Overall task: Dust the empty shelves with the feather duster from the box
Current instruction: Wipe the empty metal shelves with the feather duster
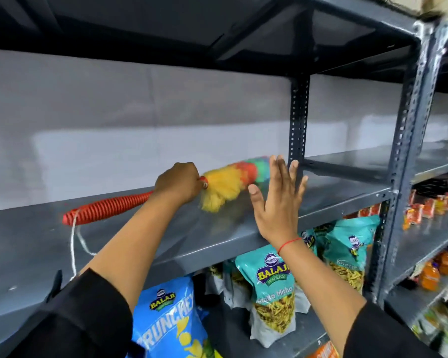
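A feather duster (pixel 225 187) with yellow, orange and green fluff and a red ribbed handle lies low across the empty grey metal shelf (pixel 181 236). My left hand (pixel 177 183) is closed around the handle just behind the fluff, and the handle's end with a white loop cord sticks out to the left. My right hand (pixel 277 200) is raised in front of the shelf's edge, palm flat and fingers spread, holding nothing. The fluffy head touches the shelf top beside the rear upright post (pixel 299 120).
Snack bags (pixel 274 288) stand on the shelf below, a blue bag (pixel 171 316) at the lower left. Slotted grey uprights (pixel 404 140) divide the rack. To the right, shelves hold small orange packets (pixel 429 205) and bottles. Another shelf sits close overhead.
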`<state>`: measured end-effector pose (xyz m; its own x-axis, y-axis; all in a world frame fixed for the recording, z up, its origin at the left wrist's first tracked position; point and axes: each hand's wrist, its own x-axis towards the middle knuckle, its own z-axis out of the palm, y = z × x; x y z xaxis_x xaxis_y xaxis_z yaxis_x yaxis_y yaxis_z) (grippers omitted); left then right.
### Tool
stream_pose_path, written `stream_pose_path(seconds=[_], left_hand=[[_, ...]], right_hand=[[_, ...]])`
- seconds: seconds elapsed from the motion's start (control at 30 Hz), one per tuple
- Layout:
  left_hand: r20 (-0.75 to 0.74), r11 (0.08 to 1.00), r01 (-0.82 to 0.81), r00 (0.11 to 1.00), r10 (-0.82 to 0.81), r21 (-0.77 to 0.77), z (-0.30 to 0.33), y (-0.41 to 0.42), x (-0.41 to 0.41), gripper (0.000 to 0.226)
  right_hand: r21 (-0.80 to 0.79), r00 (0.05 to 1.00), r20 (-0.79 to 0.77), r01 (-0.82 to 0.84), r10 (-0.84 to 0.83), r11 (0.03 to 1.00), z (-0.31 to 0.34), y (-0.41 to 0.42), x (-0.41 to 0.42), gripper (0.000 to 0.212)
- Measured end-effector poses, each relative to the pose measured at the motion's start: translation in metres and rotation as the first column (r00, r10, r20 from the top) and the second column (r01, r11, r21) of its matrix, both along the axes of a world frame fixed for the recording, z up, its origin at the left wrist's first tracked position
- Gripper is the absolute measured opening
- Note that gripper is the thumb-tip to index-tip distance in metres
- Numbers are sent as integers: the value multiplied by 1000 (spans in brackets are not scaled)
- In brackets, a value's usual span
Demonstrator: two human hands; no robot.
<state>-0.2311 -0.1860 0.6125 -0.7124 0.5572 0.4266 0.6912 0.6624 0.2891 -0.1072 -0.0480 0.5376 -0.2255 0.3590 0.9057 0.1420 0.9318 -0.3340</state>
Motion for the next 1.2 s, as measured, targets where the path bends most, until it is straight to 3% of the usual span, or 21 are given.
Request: stream_pose_path(seconds=[0.1,0.17,0.27,0.37,0.47,0.57,0.67,0.73,0.9,1.1,1.2], left_hand=[[164,987,142,975,-153,76,1,20,2,29],[244,981,192,952,-185,-3,-1,32,7,26],[215,993,112,972,-101,-43,-4,53,9,27],[120,1000,-15,993,13,16,-7,66,11,33],[263,994,45,962,-68,95,-10,63,7,29],[290,999,-3,957,-11,51,-8,52,2,31],[169,992,-126,978,120,22,-4,42,6,37],[122,991,-125,985,119,40,1,34,12,39],[19,993,113,994,-112,-36,20,2,53,19],[-259,959,255,925,-279,-123,32,-19,136,27],[-257,914,331,886,-387,-236,21,-7,166,26]], right_hand=[[3,998,-48,-28,28,1000,-2,1,-1,67],[12,996,-70,-47,47,999,-3,2,-1,65],[11,994,-86,-65,66,998,-3,3,0,61],[2,993,-94,-76,76,997,-3,4,-1,60],[14,990,-108,-86,87,996,-5,6,-1,61],[11,992,-99,-78,79,997,-4,7,-1,60],[-6,995,-60,-79,79,997,-3,6,0,59],[-8,996,-39,-80,79,997,-2,6,1,57],[-57,992,-127,8,-15,998,-6,26,35,60],[-183,922,-317,169,-221,968,-15,60,109,69],[-222,886,-364,217,-287,951,-35,66,141,59]])
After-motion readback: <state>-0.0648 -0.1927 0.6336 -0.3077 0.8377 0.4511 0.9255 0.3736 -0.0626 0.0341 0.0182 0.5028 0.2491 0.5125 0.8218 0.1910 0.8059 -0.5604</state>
